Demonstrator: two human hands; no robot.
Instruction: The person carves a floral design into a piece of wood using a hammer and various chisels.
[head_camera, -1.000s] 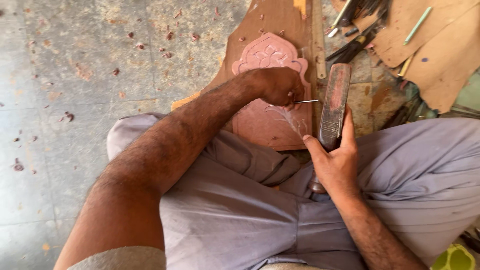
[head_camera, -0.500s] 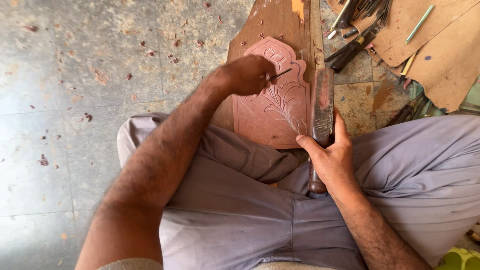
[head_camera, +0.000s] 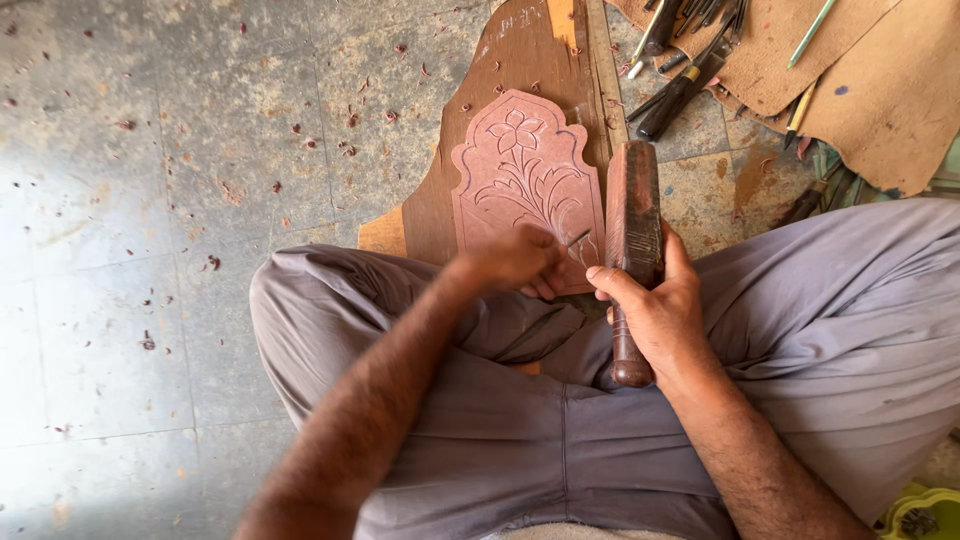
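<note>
Both hands lower; left hand (head_camera: 515, 262) now at panel's (head_camera: 527, 170) bottom.

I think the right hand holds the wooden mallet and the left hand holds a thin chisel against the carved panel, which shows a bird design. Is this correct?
Not quite. The head view shows that the carved panel bears a flower with leafy stems, not a bird. The rest stands: the right hand grips the wooden mallet, and the left hand holds a thin chisel at the panel's lower edge.

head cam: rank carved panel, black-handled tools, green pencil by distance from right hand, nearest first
From the right hand, which grips the wooden mallet:
1. Carved panel, just to its left.
2. Black-handled tools, on the floor above it.
3. Green pencil, top right on the brown sheet.
</note>
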